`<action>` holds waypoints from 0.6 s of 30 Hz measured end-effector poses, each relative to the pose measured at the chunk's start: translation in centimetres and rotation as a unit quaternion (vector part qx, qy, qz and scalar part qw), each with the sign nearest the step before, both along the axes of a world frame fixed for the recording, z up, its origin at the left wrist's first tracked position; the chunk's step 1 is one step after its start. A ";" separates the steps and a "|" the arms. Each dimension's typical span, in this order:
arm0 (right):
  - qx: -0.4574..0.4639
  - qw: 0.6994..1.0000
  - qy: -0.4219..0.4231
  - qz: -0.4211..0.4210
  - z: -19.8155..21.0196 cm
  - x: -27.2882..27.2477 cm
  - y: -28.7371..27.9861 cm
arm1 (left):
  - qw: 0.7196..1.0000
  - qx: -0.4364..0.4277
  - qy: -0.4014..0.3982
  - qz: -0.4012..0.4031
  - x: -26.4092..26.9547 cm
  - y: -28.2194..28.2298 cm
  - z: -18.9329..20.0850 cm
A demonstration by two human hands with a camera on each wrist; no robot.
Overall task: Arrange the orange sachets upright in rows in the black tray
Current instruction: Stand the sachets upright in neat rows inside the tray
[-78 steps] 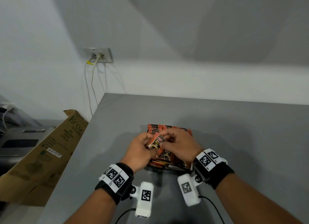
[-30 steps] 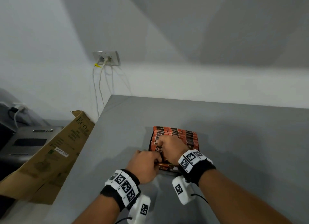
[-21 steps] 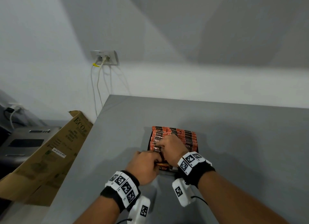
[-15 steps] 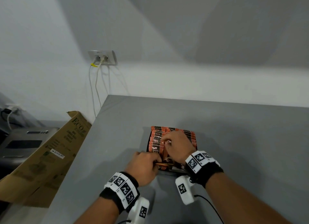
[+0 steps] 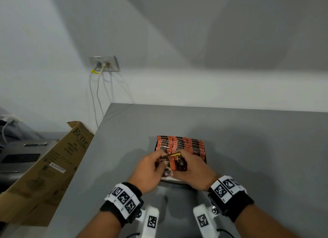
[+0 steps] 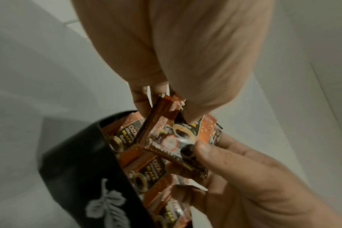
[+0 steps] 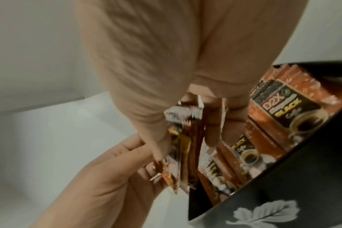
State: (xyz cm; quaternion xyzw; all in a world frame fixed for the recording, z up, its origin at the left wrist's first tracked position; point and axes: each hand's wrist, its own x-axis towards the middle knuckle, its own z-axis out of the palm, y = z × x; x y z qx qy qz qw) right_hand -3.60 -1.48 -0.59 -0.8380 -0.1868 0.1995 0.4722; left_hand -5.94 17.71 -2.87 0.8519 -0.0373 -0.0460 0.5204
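Note:
The black tray (image 5: 205, 157) sits mid-table, packed with upright rows of orange sachets (image 5: 181, 145). Over its near end, my left hand (image 5: 149, 172) and right hand (image 5: 193, 172) together hold a small stack of orange sachets (image 5: 173, 164). In the left wrist view the left hand (image 6: 166, 61) pinches the stack (image 6: 166, 135) from above while the right hand's thumb (image 6: 211, 152) presses its face. In the right wrist view the stack (image 7: 185, 146) stands edge-on between the right hand (image 7: 156, 61) and the left hand (image 7: 111, 169), beside the tray wall (image 7: 303, 185).
The grey table (image 5: 248, 149) meets the white wall behind, and its left edge runs past the tray. A cardboard box (image 5: 49, 166) leans beyond that edge. A wall socket (image 5: 104, 63) with cables hangs above the table's far left corner.
My right hand has drawn back from pressing the sachets in the tray and joined the left hand. The stack the left hand held at the tray's near edge is now raised between both hands.

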 end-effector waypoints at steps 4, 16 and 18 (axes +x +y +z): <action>0.035 0.999 0.010 -0.036 0.3 0.1 0.0 | 0.992 -0.113 0.043 0.034 0.1 -0.7 0.7; 0.133 0.979 0.139 -0.060 3.6 -0.1 0.6 | 0.779 -0.566 0.269 0.023 0.0 -3.9 3.5; -0.017 0.999 0.020 -0.040 3.9 0.1 0.7 | 0.779 -0.567 0.266 0.029 0.1 -4.3 4.0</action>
